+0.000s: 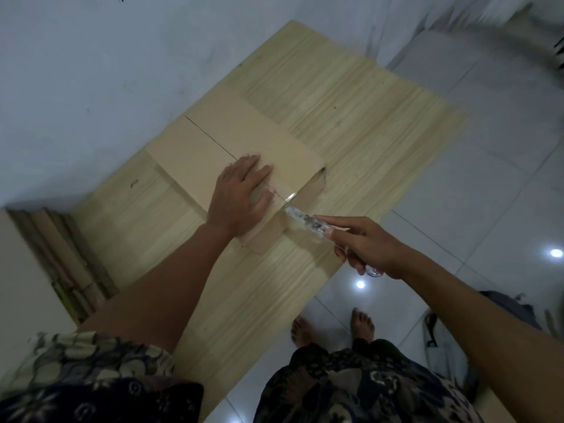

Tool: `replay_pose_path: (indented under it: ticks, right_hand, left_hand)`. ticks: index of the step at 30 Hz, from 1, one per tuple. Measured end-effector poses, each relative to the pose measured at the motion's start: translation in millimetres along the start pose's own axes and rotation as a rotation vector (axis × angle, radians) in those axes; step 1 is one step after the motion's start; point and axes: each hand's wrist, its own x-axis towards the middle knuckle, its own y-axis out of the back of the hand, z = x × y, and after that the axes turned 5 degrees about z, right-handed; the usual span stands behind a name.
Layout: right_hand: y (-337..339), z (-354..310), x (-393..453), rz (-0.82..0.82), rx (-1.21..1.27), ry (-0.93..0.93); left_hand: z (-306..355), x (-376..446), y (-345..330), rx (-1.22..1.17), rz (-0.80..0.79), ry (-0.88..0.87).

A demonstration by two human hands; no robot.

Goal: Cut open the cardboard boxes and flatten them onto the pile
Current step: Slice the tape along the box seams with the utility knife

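Cardboard box (244,148): lies closed on the wood-grain bench (351,111), near its middle; a dark seam runs across the top, clear tape glints at the near end.
Left hand (241,193): fingers straight and spread, pressed flat on the box top; it hides the middle stretch of the seam.
Right hand (363,242): fingers curled round a clear-handled cutter (308,222), forefinger laid along it.
Cutter tip: blurred, at the taped near edge of the box; whether the blade touches the tape cannot be told.
Box right end: a flap edge stands slightly out; the inside is not visible.
Stacked cardboard (61,254): on edge at the left, beside the bench, partly cut off by a pale surface.
Bare feet (332,328): on the tiled floor (503,178), partly hidden by patterned clothing.
Top right corner: smeared by blur, unreadable.
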Motion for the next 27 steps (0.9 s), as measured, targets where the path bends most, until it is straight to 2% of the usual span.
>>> replay_pose_path:
  ticks: [2,4,7,11,14,18,21,27]
  right_hand:
    - [14.6,-4.0,-2.4,0.018,-0.018,0.03]
    - [26.4,-14.4,-0.3,0.061,-0.049,0.087]
    - [33.1,-36.8,17.7,0.101,-0.129,0.192]
    - [29.9,-69.7,61.7,0.133,-0.261,0.277]
    - [27.2,-93.2,102.9,0.14,-0.336,0.319]
    - [26.3,-121.1,158.1,0.125,-0.452,0.36]
    - [33.2,-134.4,188.5,0.113,-0.44,0.372]
    - [53.0,-154.7,237.4,0.066,-0.434,0.379]
  left_hand:
    - [-1.1,4.7,3.4,0.007,0.067,0.039]
    - [2.6,14.3,7.9,0.068,0.088,0.156]
    - [8.1,33.0,9.7,0.183,0.03,0.446]
    - [-0.6,60.4,11.7,0.175,-0.063,0.905]
    - [-25.9,84.1,14.2,0.156,-0.078,1.143]
    - [-62.6,120.7,13.2,0.095,-0.07,1.371]
    - [-68.3,130.6,1.2,0.175,-0.051,1.366]
    - [-48.4,120.9,-14.4,0.248,-0.027,1.097]
